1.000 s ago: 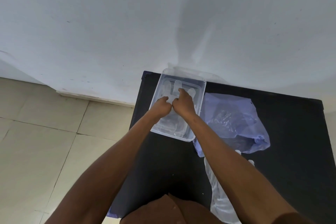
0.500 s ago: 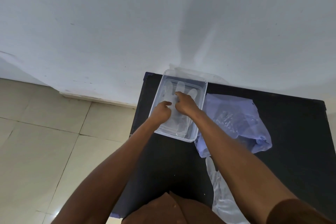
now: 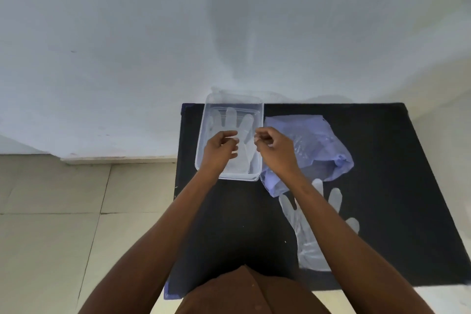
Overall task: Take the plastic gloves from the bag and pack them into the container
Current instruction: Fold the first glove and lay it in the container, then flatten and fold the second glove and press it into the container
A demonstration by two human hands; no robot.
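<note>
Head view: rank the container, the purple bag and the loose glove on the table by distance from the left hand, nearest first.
1. Container: directly under the left hand, which hovers over the glove lying inside.
2. Purple bag: right of the container, beyond the right hand.
3. Loose glove: flat on the black table, right and closer to the person, partly under the right forearm.

Clear glossy plastic container (image 3: 259,135); thin translucent plastic gloves (image 3: 309,234); crinkled pale-violet plastic bag (image 3: 318,145); matt black table (image 3: 382,186); smooth tiled floor (image 3: 51,211).
</note>
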